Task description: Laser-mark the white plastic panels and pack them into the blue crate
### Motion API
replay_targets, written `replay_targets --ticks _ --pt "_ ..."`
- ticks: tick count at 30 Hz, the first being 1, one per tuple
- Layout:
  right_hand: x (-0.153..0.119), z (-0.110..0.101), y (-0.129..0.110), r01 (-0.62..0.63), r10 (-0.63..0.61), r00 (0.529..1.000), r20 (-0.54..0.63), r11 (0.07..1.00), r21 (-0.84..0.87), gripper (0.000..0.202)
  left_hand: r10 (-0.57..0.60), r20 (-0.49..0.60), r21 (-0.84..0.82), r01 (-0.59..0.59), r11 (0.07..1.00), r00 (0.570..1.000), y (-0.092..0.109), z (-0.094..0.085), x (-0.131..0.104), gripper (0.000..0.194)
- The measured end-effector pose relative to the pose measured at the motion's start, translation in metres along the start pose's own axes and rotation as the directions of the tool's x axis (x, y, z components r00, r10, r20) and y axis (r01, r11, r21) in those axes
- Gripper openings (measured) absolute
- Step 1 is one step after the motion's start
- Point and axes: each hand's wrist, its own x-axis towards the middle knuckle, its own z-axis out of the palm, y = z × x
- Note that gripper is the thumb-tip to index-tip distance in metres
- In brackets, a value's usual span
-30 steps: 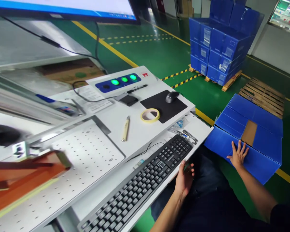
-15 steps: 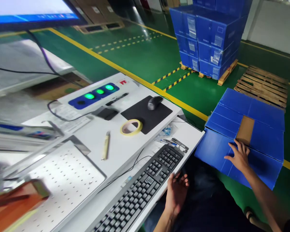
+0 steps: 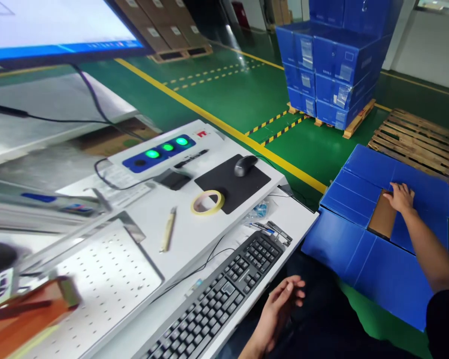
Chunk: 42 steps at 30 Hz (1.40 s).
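Green flooring (image 3: 224,97) with yellow marking lines forms the background; clock positions are read from the centre of the view. At 1 to 2 o'clock, a stack of blue cartons (image 3: 331,65) stands on a wooden pallet, and a second, slatted pallet (image 3: 415,142) lies toward 3 o'clock. Between 3 and 4 o'clock, the blue box (image 3: 370,252) is positioned to the right of the white workbench (image 3: 187,219), with a brown rectangular patch (image 3: 380,219) showing between its top panels. Right hand (image 3: 401,198): palm down, fingers moderately spread, placed on the box top at the far right corner of the brown patch; any grip on a panel edge cannot be determined. Left hand (image 3: 279,309): at 5 o'clock, fingers loosely curled, holding nothing visible, positioned near the black keyboard (image 3: 224,299) and apart from it. Just below and left of centre, the yellow tape roll (image 3: 217,203) overlaps the mouse pad (image 3: 232,187); the mouse (image 3: 246,165) rests on the pad's far part. At 8 o'clock lies the cutter knife (image 3: 168,229).
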Motion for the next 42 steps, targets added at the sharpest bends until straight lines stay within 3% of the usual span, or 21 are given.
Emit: replay_targets --ticks 5,8,10,12,14,15,17,20,23,27,33,37,42 --pt "0.015 -0.014 0.028 0.101 -0.102 0.995 0.001 0.994 -0.045 0.05 0.073 0.12 0.31 -0.107 0.945 0.99 0.016 0.049 0.037 0.035" --pt "0.015 -0.02 0.032 0.173 -0.174 0.984 -0.025 0.984 -0.048 0.044 0.217 0.216 0.45 -0.294 0.843 0.952 0.02 0.089 0.075 0.022" --pt "0.018 -0.026 0.033 0.188 -0.191 0.98 -0.064 0.981 -0.05 0.041 0.361 0.348 0.575 -0.501 0.647 0.865 0.023 0.118 0.106 0.02" --pt "0.03 -0.037 0.034 0.144 -0.15 0.979 -0.136 0.988 -0.057 0.044 0.451 0.523 0.653 -0.68 0.333 0.723 0.029 0.146 0.139 0.029" --pt "0.053 -0.051 0.037 0.042 -0.056 0.97 -0.236 0.997 -0.064 0.048 0.465 0.653 0.661 -0.749 0.034 0.597 0.034 0.172 0.173 0.036" --pt "0.069 -0.06 0.039 -0.016 -0.003 0.958 -0.288 0.998 -0.065 0.049 0.456 0.692 0.66 -0.746 -0.087 0.559 0.035 0.183 0.19 0.039" --pt "0.108 -0.077 0.042 -0.109 0.078 0.921 -0.382 0.992 -0.063 0.051 0.429 0.736 0.659 -0.7 -0.276 0.524 0.036 0.198 0.221 0.046" --pt "0.169 -0.096 0.039 -0.171 0.132 0.852 -0.507 0.985 -0.031 0.059 0.395 0.769 0.639 -0.635 -0.435 0.503 0.031 0.206 0.253 0.066" --pt "0.217 -0.097 0.029 -0.143 0.156 0.838 -0.522 0.988 0.066 0.063 0.376 0.785 0.619 -0.624 -0.478 0.491 0.025 0.202 0.266 0.072" --pt "0.262 -0.078 0.028 -0.176 0.235 0.862 -0.449 0.969 0.171 0.09 0.375 0.784 0.62 -0.624 -0.475 0.494 0.023 0.197 0.269 0.071" --pt "0.296 -0.055 0.059 -0.244 0.236 0.891 -0.388 0.969 0.029 0.106 0.387 0.767 0.641 -0.617 -0.456 0.511 0.02 0.196 0.271 0.07" --pt "0.297 -0.071 0.064 -0.287 0.245 0.889 -0.388 0.957 -0.054 0.09 0.379 0.767 0.642 -0.618 -0.454 0.518 0.019 0.196 0.27 0.071" --pt "0.31 -0.104 0.07 -0.275 0.199 0.927 -0.319 0.937 -0.214 0.121 0.387 0.77 0.638 -0.612 -0.468 0.507 0.021 0.198 0.268 0.068"
